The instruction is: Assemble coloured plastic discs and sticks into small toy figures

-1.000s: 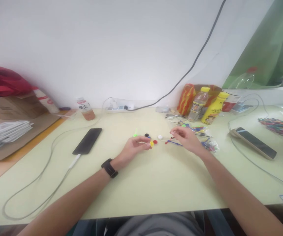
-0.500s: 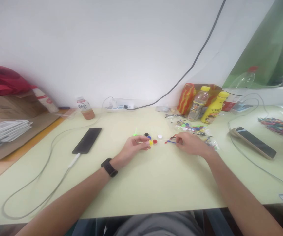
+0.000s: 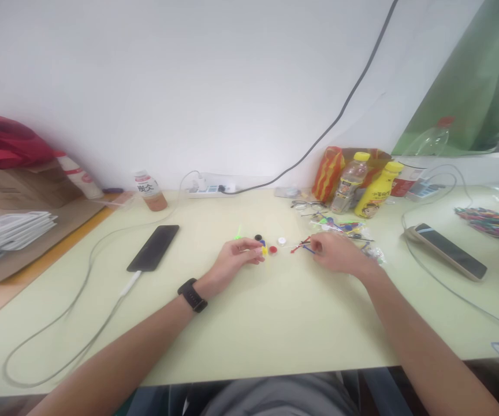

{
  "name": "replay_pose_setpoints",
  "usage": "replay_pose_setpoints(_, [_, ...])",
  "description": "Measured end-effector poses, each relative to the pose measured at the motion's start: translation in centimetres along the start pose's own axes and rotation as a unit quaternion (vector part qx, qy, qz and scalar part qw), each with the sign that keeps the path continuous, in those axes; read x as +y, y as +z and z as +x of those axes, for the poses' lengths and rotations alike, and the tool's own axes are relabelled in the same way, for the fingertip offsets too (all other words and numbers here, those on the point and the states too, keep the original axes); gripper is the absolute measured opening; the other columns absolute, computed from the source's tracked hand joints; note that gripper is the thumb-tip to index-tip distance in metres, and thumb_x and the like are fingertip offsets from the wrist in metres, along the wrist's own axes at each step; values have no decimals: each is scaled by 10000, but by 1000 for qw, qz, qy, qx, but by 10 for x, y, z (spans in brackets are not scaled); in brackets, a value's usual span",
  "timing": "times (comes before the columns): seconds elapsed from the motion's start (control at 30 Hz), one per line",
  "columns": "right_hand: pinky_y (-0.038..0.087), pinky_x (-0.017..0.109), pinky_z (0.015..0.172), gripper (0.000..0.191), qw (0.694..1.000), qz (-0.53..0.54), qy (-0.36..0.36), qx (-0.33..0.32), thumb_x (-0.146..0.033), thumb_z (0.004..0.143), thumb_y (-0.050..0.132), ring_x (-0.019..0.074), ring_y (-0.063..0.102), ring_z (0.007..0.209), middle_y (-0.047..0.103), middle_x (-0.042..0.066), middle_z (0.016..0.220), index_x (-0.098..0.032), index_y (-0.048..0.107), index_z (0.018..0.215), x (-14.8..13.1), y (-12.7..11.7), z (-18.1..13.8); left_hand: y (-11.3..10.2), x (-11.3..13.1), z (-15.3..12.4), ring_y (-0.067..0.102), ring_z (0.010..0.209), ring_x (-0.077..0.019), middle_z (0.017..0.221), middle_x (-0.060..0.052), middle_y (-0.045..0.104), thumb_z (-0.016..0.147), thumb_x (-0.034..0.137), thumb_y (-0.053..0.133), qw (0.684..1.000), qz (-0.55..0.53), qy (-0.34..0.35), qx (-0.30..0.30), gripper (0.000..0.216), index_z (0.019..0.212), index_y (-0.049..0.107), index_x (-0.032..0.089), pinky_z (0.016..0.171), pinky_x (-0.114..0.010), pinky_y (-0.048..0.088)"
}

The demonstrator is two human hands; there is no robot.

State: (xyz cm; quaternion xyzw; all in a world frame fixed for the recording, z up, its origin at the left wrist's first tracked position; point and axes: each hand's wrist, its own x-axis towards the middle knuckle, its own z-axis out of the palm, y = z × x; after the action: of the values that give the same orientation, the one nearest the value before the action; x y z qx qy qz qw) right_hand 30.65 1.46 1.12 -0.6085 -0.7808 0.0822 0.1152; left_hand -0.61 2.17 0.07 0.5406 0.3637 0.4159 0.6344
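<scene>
My left hand [image 3: 241,253], with a black watch [image 3: 193,295] on its wrist, pinches a small yellow plastic piece [image 3: 264,251] between thumb and fingertips. Right beside it lie a red disc [image 3: 273,249], a blue disc [image 3: 263,243], a black disc [image 3: 258,237] and a white disc [image 3: 282,241]. Behind the fingers shows a bright green piece [image 3: 238,236]. My right hand [image 3: 330,251] is closed, its fingertips on thin plastic arrows; a red arrow [image 3: 296,249] and a blue arrow [image 3: 308,249] stick out to the left. Its fingers partly hide them.
Loose coloured parts in clear bags [image 3: 338,224] lie behind my right hand. Farther back stand a juice bottle [image 3: 348,185] and a yellow bottle [image 3: 376,193]. A phone [image 3: 153,248] on a cable is at left, another phone [image 3: 451,249] at right. A cable crosses the left side.
The blue arrow at my right fingertips has shifted right, closer to the hand. The yellow piece in my left hand has moved slightly left. Both arms are nearly still.
</scene>
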Motion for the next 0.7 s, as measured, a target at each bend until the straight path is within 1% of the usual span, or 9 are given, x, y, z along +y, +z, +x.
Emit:
replay_pose_setpoints(0.07, [384,311,715,119,999,-1,-11,31,-141,796,634,211,638,821,719,33,905,-219,647,885,0,2,1,0,0,0,741,876,-206,1019,-98,766,778,357,878,1000,3,-1,-1,312,994,780,153,843,-334,585])
replay_pose_setpoints(0.13, [404,317,749,148,998,12,-36,56,-180,869,618,218,650,874,720,50,983,-216,676,1000,-3,7,3,1,0,0,736,876,-200,1015,-95,763,784,357,875,1000,4,-1,-3,310,1001,783,155,842,-328,581])
replay_pose_setpoints(0.23, [420,317,804,226,995,23,-83,58,-182,946,572,229,655,980,709,76,1059,-212,699,1130,-11,16,5,0,0,0,734,874,-199,1012,-93,761,792,357,870,1000,5,1,-7,304,1001,781,155,839,-327,577])
replay_pose_setpoints(0.27, [417,314,807,230,994,20,-92,53,-170,959,556,229,653,990,707,77,1049,-215,711,1123,-13,19,6,-1,0,0,733,874,-198,1008,-92,760,795,357,868,1000,6,2,-7,303,1004,780,155,840,-326,576])
replay_pose_setpoints(0.37, [399,306,775,222,993,12,-107,50,-157,987,516,221,651,954,707,71,981,-216,729,1005,-18,24,7,-2,-2,0,729,878,-194,999,-90,760,808,356,858,1000,8,3,-11,302,1018,779,155,846,-325,572])
replay_pose_setpoints(0.47, [380,303,725,188,991,21,-102,83,-158,971,522,215,650,875,720,58,922,-212,703,974,-18,24,9,-3,-3,1,727,876,-194,1013,-92,762,805,355,859,1000,6,2,-10,299,1013,779,156,849,-330,571])
replay_pose_setpoints(0.53, [364,303,676,149,989,37,-84,114,-165,945,540,206,631,763,711,36,828,-215,677,975,-15,23,10,-3,-3,1,728,870,-196,1023,-93,764,800,357,862,1000,7,1,-6,299,1007,779,159,852,-337,571])
replay_pose_setpoints(0.6, [361,303,642,122,985,74,-69,142,-167,916,554,190,594,663,685,10,746,-219,647,975,-13,23,10,-2,-3,1,730,869,-200,1025,-94,764,798,359,862,1000,7,0,-4,298,1005,780,160,854,-343,570])
replay_pose_setpoints(0.7, [408,296,644,133,971,162,-78,160,-150,860,573,183,604,658,682,1,754,-223,610,965,-14,21,9,-2,-2,1,730,867,-203,1021,-94,763,797,357,861,1000,7,1,-4,295,1005,783,162,855,-347,570])
